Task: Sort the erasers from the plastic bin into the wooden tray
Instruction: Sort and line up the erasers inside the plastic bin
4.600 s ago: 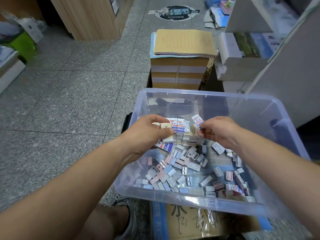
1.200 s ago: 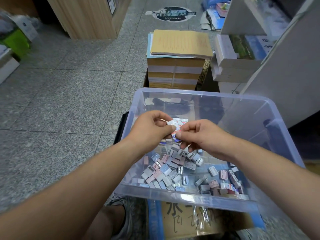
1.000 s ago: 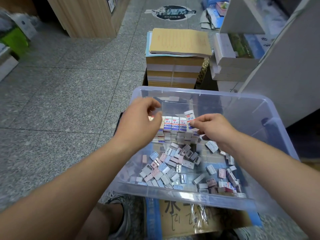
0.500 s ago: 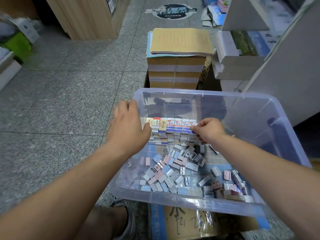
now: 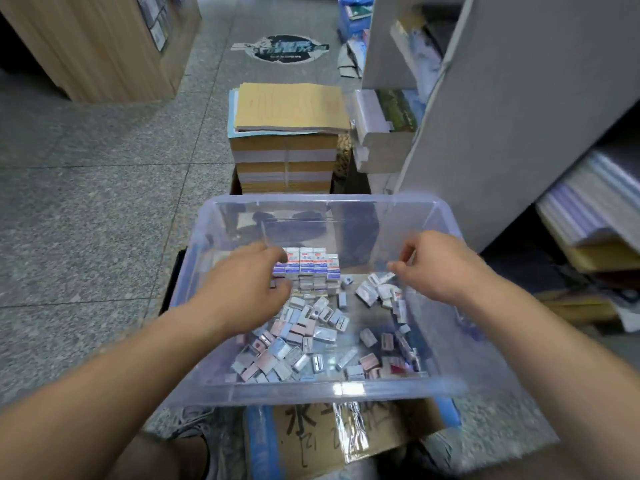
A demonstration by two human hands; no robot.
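Cardboard box (image 5: 346,434): taped, handwritten marks on top, lying under the near edge of the bin. A shoe (image 5: 194,424) shows just left of it.

Plastic bin (image 5: 311,390): clear, rectangular, resting on the box.

Loose erasers (image 5: 294,341): small wrapped blocks in pink, blue and grey, scattered over the bin floor. Most lie near the front left, and a smaller cluster (image 5: 379,291) lies toward the right.

Stacked erasers (image 5: 313,265): white-and-blue wrappers, set upright in a tidy row on lower layers, at the middle of the bin toward its far wall.

Left hand (image 5: 242,289): inside the bin, lying over the left end of the stacked row, fingers reaching across its top. Whether it clasps or only presses the row cannot be told.

Right hand (image 5: 440,268): above the right-hand cluster, fingers curled, thumb and forefinger tips close together. The hand is blurred, so whether anything is pinched cannot be told.

Paper stack (image 5: 287,147): tan-covered pads piled on the granite floor (image 5: 86,202) just beyond the bin.

Grey shelving (image 5: 502,116): right side, holding books and papers.

Wooden cabinet (image 5: 104,46): far left.

Floor sticker (image 5: 280,48): dark oval, farthest back.
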